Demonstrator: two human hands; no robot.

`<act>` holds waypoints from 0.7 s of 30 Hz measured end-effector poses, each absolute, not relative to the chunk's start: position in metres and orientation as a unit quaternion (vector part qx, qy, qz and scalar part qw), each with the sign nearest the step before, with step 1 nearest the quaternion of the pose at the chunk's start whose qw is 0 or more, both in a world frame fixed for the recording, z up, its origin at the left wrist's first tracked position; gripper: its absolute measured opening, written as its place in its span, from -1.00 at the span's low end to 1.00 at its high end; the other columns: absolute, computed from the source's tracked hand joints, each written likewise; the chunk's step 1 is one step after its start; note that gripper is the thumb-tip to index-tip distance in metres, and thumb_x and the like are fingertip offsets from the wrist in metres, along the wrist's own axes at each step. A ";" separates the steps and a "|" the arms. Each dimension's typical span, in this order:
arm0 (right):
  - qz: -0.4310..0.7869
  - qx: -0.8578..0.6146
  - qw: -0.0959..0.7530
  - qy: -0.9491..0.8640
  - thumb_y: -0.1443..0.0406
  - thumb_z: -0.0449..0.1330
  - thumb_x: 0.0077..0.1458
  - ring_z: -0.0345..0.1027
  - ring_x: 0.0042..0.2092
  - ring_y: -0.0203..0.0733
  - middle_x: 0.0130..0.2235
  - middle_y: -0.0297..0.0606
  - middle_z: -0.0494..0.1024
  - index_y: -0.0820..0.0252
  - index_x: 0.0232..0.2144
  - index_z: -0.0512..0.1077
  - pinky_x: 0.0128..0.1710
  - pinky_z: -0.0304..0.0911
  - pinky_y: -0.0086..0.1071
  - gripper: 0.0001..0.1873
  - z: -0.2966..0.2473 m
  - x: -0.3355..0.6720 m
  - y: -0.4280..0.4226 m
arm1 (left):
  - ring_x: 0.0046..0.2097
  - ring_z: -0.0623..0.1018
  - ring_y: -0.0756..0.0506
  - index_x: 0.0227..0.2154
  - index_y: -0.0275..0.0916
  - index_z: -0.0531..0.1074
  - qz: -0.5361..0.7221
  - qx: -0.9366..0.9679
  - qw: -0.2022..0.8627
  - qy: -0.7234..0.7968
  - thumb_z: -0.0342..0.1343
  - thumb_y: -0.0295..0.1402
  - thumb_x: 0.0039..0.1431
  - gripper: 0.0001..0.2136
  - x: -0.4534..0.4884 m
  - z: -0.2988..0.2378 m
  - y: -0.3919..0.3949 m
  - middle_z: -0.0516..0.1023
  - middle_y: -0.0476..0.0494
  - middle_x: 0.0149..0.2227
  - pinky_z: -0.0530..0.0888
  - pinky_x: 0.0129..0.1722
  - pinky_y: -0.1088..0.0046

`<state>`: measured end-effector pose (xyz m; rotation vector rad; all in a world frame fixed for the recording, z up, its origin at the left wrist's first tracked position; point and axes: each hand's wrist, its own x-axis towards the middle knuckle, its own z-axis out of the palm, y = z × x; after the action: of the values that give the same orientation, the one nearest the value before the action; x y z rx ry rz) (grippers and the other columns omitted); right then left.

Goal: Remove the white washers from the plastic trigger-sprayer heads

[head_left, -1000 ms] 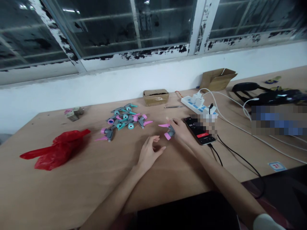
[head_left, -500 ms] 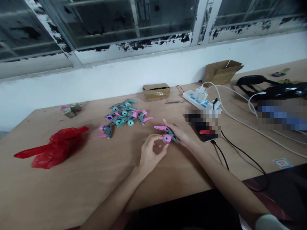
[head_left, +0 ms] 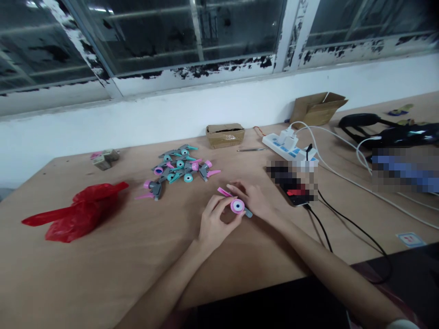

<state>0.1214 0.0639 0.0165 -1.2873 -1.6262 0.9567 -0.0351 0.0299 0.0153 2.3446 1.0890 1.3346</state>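
My left hand (head_left: 215, 219) pinches the round pink collar of a trigger spray head (head_left: 238, 206) between thumb and fingers. The collar's open end, with a white ring and a dark centre, faces me. My right hand (head_left: 254, 200) is closed round the grey body from the right and hides most of it. The pink lever sticks out to the upper left, and a grey tip shows below my right fingers. Beyond my hands lies a pile of similar spray heads (head_left: 180, 164), grey with teal or pink parts. One pink-and-grey spray head (head_left: 155, 188) rests at the pile's near left.
A red plastic bag (head_left: 84, 212) lies left on the wooden table (head_left: 137, 265). Small grey blocks (head_left: 105, 160) sit behind it. Along the wall stand two cardboard boxes (head_left: 225, 136). To the right are tweezers (head_left: 252, 150), a power strip (head_left: 286, 148), a phone (head_left: 291, 187) and cables.
The spray head has turned so its collar faces me more squarely, and sits slightly lower. My right hand has shifted over the grey body, its fingers more curled. The view has tilted slightly.
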 end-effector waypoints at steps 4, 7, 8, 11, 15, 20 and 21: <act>0.331 -0.473 0.390 -0.717 0.11 0.06 0.16 0.43 -0.21 -0.21 -0.26 -0.31 0.57 0.12 -0.28 0.46 -0.18 0.23 -0.36 -0.73 0.040 0.141 0.048 | -0.35 0.45 0.01 -0.21 -0.20 0.41 0.448 0.801 0.104 0.383 0.17 -0.43 0.00 -0.76 -0.037 0.017 0.030 0.42 -0.10 -0.26 0.48 -0.43 0.49; 0.364 -0.438 0.357 -0.741 0.11 0.11 0.12 0.42 -0.22 -0.20 -0.29 -0.35 0.57 0.11 -0.31 0.48 -0.17 0.23 -0.36 -0.75 0.049 0.153 0.038 | -0.30 0.45 -0.03 -0.21 -0.19 0.41 0.434 0.806 0.111 0.387 0.16 -0.44 -0.02 -0.75 -0.037 0.014 0.030 0.39 -0.11 -0.26 0.47 -0.47 0.52; 0.375 -0.429 0.348 -0.744 0.11 0.15 0.09 0.43 -0.22 -0.20 -0.29 -0.35 0.57 0.11 -0.31 0.48 -0.16 0.23 -0.35 -0.76 0.050 0.155 0.035 | -0.28 0.45 -0.04 -0.22 -0.20 0.41 0.427 0.807 0.113 0.392 0.16 -0.44 -0.02 -0.76 -0.037 0.012 0.030 0.39 -0.11 -0.26 0.47 -0.49 0.52; 0.398 -0.410 0.343 -0.746 0.15 0.22 0.02 0.43 -0.21 -0.21 -0.28 -0.35 0.57 0.11 -0.29 0.47 -0.15 0.25 -0.35 -0.78 0.042 0.154 0.033 | -0.25 0.45 -0.07 -0.25 -0.21 0.42 0.403 0.813 0.104 0.407 0.15 -0.43 -0.01 -0.79 -0.037 0.007 0.030 0.37 -0.14 -0.25 0.48 -0.45 0.48; 0.397 -0.410 0.397 -0.718 0.18 0.23 0.02 0.42 -0.22 -0.23 -0.30 -0.35 0.56 0.12 -0.33 0.45 -0.16 0.27 -0.35 -0.83 0.021 0.149 0.037 | -0.21 0.43 -0.09 -0.22 -0.20 0.43 0.393 0.819 0.082 0.410 0.16 -0.38 0.04 -0.79 -0.039 0.003 0.031 0.35 -0.14 -0.24 0.50 -0.32 0.38; 0.377 -0.403 0.434 -0.713 0.22 0.19 0.07 0.44 -0.26 -0.25 -0.34 -0.35 0.56 0.13 -0.38 0.44 -0.21 0.30 -0.38 -0.89 0.002 0.147 0.040 | -0.18 0.39 -0.10 -0.13 -0.14 0.41 0.407 0.814 0.030 0.413 0.17 -0.41 0.06 -0.73 -0.037 0.003 0.031 0.29 -0.13 -0.23 0.47 -0.23 0.29; 0.363 -0.403 0.429 -0.723 0.24 0.17 0.10 0.45 -0.25 -0.25 -0.31 -0.35 0.57 0.12 -0.35 0.46 -0.20 0.30 -0.38 -0.90 0.001 0.147 0.039 | -0.14 0.37 -0.12 -0.14 -0.13 0.42 0.409 0.811 0.021 0.418 0.18 -0.40 0.05 -0.74 -0.037 0.003 0.031 0.27 -0.14 -0.19 0.47 -0.21 0.26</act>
<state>0.1474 0.0391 0.0011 -1.0051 -1.8040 0.9067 -0.0367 0.0314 0.0034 2.5139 1.2941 1.2682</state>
